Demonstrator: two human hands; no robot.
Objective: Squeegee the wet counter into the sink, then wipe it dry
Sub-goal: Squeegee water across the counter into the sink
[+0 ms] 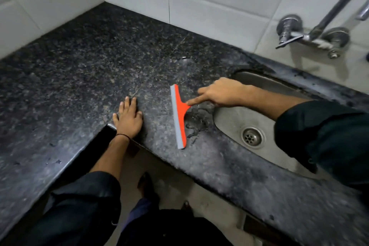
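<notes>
The squeegee (178, 118) is laid on the counter (79, 70) just left of the sink (229, 124), its handle held by the right hand (221, 93). The left hand (128, 120) is laid flat at the counter's front edge, left of the squeegee. The tap (311, 36) is mounted behind the sink.

chrome tap (308, 36) on white tiled wall (199, 6); floor (211, 195) below
</notes>
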